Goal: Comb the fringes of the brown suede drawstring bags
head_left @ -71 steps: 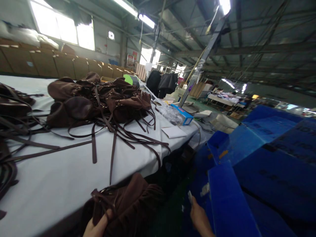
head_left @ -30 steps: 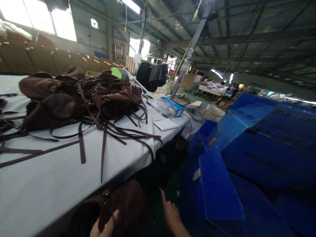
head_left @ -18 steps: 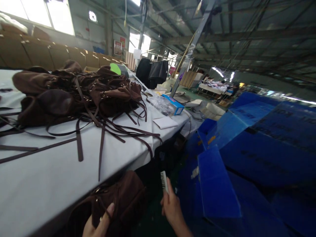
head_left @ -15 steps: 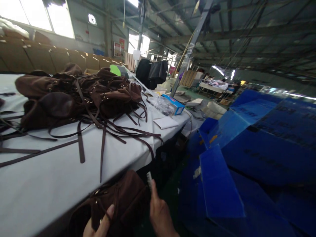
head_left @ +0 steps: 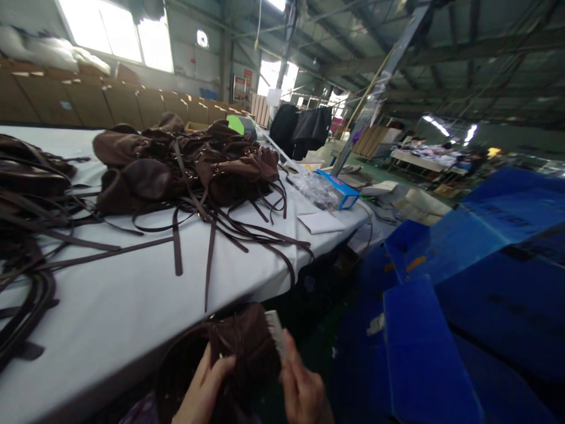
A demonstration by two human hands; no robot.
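At the bottom middle of the frame, the left hand (head_left: 205, 383) has hold of a brown bag (head_left: 249, 338). Its thumb and fingers are closed on the bag near some small shiny metal bits. The bag hangs just past the near edge of the white surface (head_left: 119, 300), and its lower part is dark and hard to see.

Just to the right, the right hand (head_left: 306, 388) is closed around a white comb (head_left: 276, 333). The comb points up, and its teeth face left, to the bag. It is right beside the bag's right side, but I cannot tell if they touch.

On the surface, a big heap of brown bags (head_left: 185, 168) sits in the upper left part of the frame, with long thin straps spread in front. More brown bags (head_left: 35, 171) lie at the left edge. A small blue box (head_left: 339, 188) and a white card (head_left: 321, 222) lie right of the middle. Big blue sheets (head_left: 435, 341) fill the lower right. Tan boxes (head_left: 88, 103) stand in a row at the upper left.
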